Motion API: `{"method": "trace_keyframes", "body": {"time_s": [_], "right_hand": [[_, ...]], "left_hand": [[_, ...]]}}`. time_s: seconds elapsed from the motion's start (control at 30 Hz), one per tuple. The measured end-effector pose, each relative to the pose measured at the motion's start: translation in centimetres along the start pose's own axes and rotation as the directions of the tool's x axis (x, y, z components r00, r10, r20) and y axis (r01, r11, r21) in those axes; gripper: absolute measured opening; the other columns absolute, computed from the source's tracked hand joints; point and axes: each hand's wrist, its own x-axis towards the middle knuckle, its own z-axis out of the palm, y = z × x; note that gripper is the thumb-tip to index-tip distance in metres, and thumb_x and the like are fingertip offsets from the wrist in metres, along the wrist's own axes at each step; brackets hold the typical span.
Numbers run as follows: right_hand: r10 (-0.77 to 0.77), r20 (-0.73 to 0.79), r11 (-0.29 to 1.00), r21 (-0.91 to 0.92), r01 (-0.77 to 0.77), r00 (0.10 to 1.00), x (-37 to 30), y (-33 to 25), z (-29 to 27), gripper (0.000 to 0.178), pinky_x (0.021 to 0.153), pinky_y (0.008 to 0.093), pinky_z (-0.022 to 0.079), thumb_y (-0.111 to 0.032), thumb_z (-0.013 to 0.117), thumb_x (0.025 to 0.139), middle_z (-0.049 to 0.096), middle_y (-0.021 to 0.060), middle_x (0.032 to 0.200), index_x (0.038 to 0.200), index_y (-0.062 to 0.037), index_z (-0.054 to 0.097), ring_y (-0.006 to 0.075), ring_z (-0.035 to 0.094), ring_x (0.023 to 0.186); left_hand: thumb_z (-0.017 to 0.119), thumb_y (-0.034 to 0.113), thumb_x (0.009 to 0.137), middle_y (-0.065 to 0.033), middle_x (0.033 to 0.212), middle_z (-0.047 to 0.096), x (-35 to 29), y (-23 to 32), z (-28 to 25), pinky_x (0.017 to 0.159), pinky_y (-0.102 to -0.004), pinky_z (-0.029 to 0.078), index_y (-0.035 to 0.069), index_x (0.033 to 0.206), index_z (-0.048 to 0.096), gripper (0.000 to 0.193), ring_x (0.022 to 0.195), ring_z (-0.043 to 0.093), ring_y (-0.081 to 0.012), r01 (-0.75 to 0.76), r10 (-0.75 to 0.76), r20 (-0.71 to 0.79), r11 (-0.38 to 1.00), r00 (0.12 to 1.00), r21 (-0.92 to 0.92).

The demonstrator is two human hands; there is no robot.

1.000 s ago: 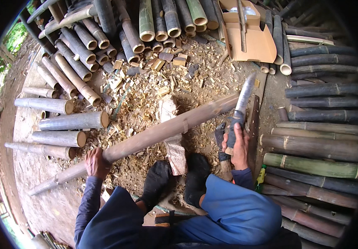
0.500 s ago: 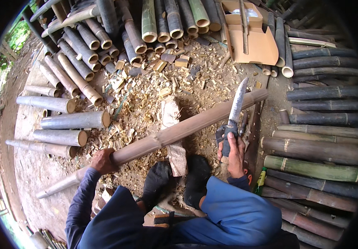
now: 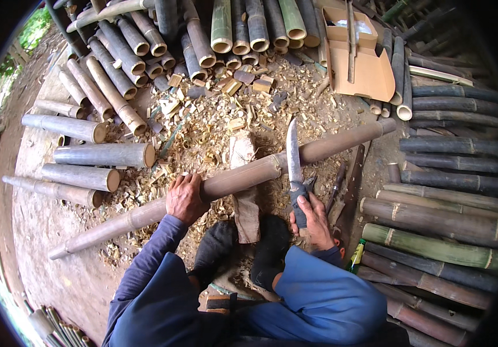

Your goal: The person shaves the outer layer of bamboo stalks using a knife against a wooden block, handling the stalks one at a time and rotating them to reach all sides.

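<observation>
A long brown bamboo pole (image 3: 240, 178) lies slantwise in front of me, its far end up to the right. It rests across a pale wooden block (image 3: 245, 215) that stands between my feet. My left hand (image 3: 186, 198) is wrapped round the pole, left of the block. In my right hand (image 3: 316, 223) is a knife (image 3: 293, 153) with a dark wrapped handle. Its blade points up and away from me, in front of the pole in this view; I cannot tell whether it touches.
Wood shavings (image 3: 185, 136) cover the ground. Cut bamboo lengths (image 3: 101, 155) lie at left, more (image 3: 254, 32) at the back, and a bamboo stack (image 3: 454, 217) runs along the right. An open cardboard box (image 3: 364, 75) sits back right. A green bottle (image 3: 355, 254) stands near my right knee.
The pole has slid to the right and away, with its node now past the block. My left hand has moved right and forward. The knife has shifted left, nearer the pole's node.
</observation>
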Motion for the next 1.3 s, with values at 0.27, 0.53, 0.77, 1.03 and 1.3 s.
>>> {"method": "trace_keyframes", "body": {"time_s": [0.27,0.53,0.77,1.03,1.3], "right_hand": [[-0.010,-0.163,0.998,0.060,0.020,0.987,2.1,0.3,-3.5,0.036,0.041,0.0312,0.050,-0.047,0.055,0.109,0.061,0.0054,0.070,0.114,-0.0114,0.055,0.0152,0.060,0.048],[0.088,0.194,0.983,-0.176,-0.054,0.977,1.2,2.0,0.3,0.038,0.046,0.0303,0.047,-0.045,0.058,0.108,0.061,0.0060,0.071,0.118,-0.0083,0.056,0.0147,0.057,0.050],[0.030,0.061,0.980,-0.197,-0.018,0.998,0.8,3.6,0.1,0.037,0.043,0.0318,0.047,-0.043,0.053,0.111,0.058,0.0046,0.065,0.117,-0.0073,0.054,0.0156,0.057,0.047],[0.049,-0.065,0.997,0.070,-0.044,0.997,1.2,3.0,1.0,0.039,0.043,0.0320,0.047,-0.049,0.058,0.107,0.058,0.0053,0.067,0.113,-0.0105,0.052,0.0163,0.057,0.048],[0.002,-0.163,0.980,0.197,0.030,0.987,2.6,3.3,-1.1,0.043,0.039,0.0319,0.047,-0.053,0.056,0.107,0.060,0.0062,0.067,0.106,-0.0101,0.053,0.0171,0.058,0.046]], "left_hand": [[0.097,0.036,0.061,-0.0169,0.128,0.062,-3.3,-2.0,-3.5,0.101,-0.0489,0.052,0.011,0.139,0.057,0.090,0.119,0.062,-0.0366,0.058,-0.050,0.231,0.998,0.972,-0.028],[0.096,0.037,0.058,-0.0139,0.101,0.072,-11.5,-14.7,-6.9,0.093,-0.0490,0.054,0.010,0.103,0.068,0.060,0.102,0.069,-0.0361,0.270,-0.304,0.257,0.950,0.917,0.161],[0.094,0.037,0.058,-0.0164,0.091,0.075,-8.9,-12.6,-6.2,0.082,-0.0501,0.057,0.011,0.089,0.070,0.047,0.090,0.073,-0.0379,0.265,-0.299,0.313,0.953,0.902,0.147],[0.097,0.037,0.055,-0.0151,0.093,0.076,-10.2,-14.4,-5.8,0.086,-0.0505,0.057,0.013,0.098,0.072,0.055,0.093,0.073,-0.0371,0.248,-0.292,0.271,0.951,0.917,0.187],[0.097,0.036,0.054,-0.0157,0.091,0.076,-9.9,-14.1,-6.2,0.083,-0.0501,0.058,0.013,0.095,0.074,0.053,0.091,0.074,-0.0369,0.249,-0.301,0.278,0.946,0.912,0.208]]}}
